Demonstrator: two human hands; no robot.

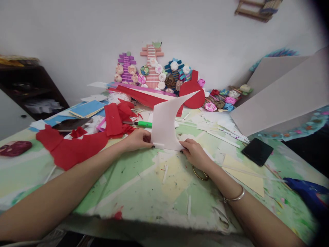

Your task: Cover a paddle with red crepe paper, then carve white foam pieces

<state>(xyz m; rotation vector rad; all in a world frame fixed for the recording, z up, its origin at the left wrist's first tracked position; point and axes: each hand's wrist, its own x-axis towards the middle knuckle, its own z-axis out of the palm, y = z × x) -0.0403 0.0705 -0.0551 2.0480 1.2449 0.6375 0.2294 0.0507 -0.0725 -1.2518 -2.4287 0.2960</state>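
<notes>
A sheet of white paper (164, 125) stands upright above the table, one side cut in a curve that ends in a point at the upper right. My left hand (137, 140) pinches its lower left corner, where a narrow strip lies along the bottom edge. At the lower right corner, my right hand (192, 152) is closed on the same sheet between thumb and fingers. Just behind my left hand lies a green marker (144, 124). Pieces of red paper (77, 147) spread out to the left of that hand.
Paper-flower crafts (151, 68) lean on the wall behind a red round shape with a neck (191, 92). White boards (285, 92) stand at right. A black flat object (257, 151), yellow paper (243, 175) and a blue bag-like item (308, 192) lie on the right side. Paper scraps dot the tablecloth.
</notes>
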